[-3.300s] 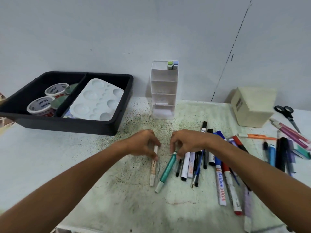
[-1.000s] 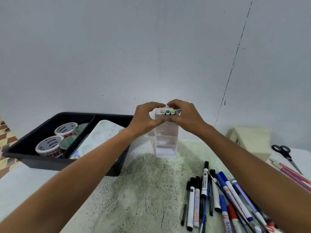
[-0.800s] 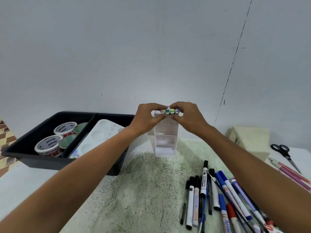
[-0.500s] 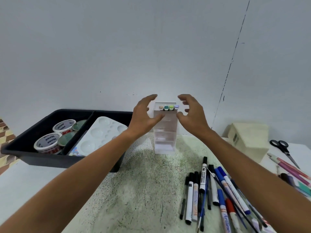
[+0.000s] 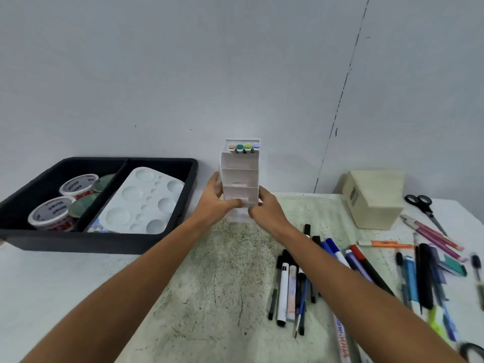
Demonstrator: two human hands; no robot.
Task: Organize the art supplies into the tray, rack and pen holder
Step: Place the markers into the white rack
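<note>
A white tiered rack [image 5: 240,174] stands at the back of the table against the wall. Its top tier holds several markers [image 5: 243,148] with beige, teal, green and lilac caps. My left hand [image 5: 216,205] grips the rack's lower left side, thumb across the front. My right hand [image 5: 265,212] grips the lower right side the same way. The rack's bottom tier is hidden behind my hands. Loose pens and markers [image 5: 290,284] lie in a pile to the front right.
A black tray [image 5: 167,231] at the left holds paint tubs [image 5: 52,213] and a white palette [image 5: 141,203]. A cream box pen holder [image 5: 374,200] stands at the right. Beside it are scissors [image 5: 424,208] and more pens [image 5: 424,273].
Both hands let go of the markers at the rack's top tier, opened, then dropped down and took hold of the rack's lower sides. The view tilted downwards.
</note>
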